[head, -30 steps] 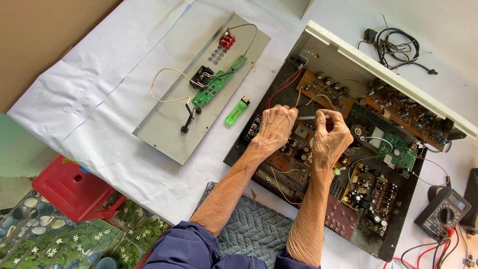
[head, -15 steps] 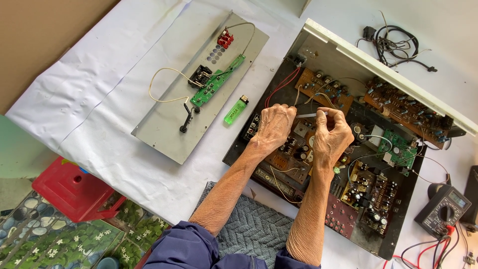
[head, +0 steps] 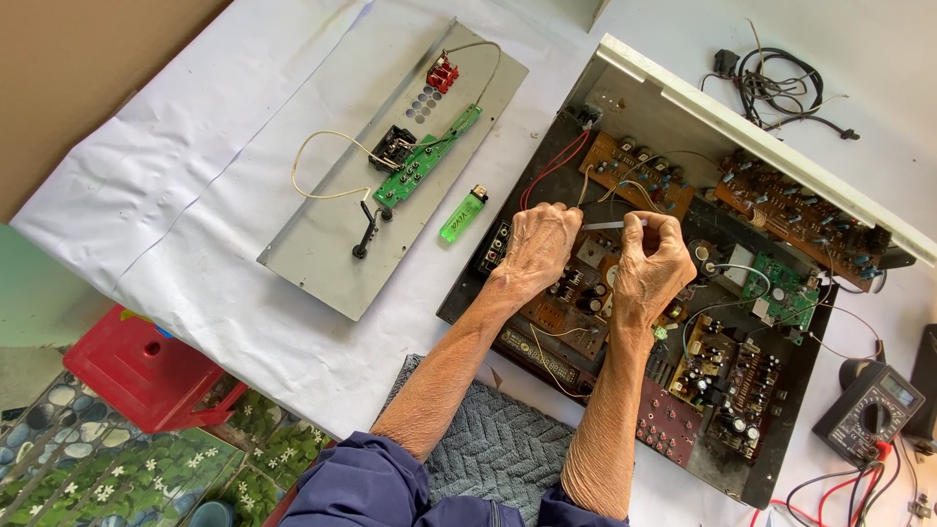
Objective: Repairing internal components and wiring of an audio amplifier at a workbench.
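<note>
Thin grey strip (head: 613, 225), a short flat piece whose make I cannot tell, sits pinched between my two hands above the middle of the opened amplifier chassis (head: 771, 478). My left hand (head: 539, 246) has its grip closed on the strip's left end, knuckles up, fingers curled over the boards below. My right hand (head: 652, 265) has its grip closed on the right end, thumb and forefinger pressed together there. Both hands are just beside each other, over the brown circuit board (head: 625, 161) and the red wires (head: 551, 171) at the chassis's far left corner. On the white-covered worktop (head: 195, 195) to the left lie a grey metal panel (head: 322, 254) carrying a small green board (head: 422, 166), and a green lighter (head: 464, 214) near its edge. A multimeter (head: 872, 410) rests at the right, and a red stool (head: 146, 366) stands below the worktop.
</note>
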